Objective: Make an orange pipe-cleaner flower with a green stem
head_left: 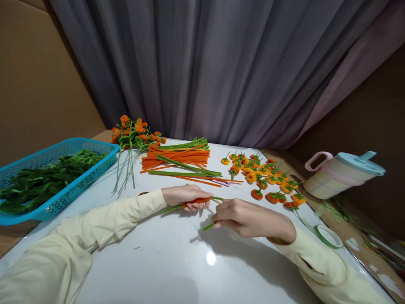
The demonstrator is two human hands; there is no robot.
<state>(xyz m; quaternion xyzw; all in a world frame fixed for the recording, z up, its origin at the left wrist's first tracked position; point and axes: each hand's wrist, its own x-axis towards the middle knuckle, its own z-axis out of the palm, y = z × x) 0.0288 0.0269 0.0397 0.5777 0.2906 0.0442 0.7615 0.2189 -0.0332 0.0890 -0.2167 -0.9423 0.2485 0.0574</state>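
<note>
Left hand (183, 195) has orange bits (196, 203) gripped, running sideways toward the right hand (242, 216), whose fingers pinch a green stem (208, 226) (pretty close by).

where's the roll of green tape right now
In the head view, the roll of green tape lies on the right, at the edge of the white table, between the right sleeve and the lidded cup.
</note>
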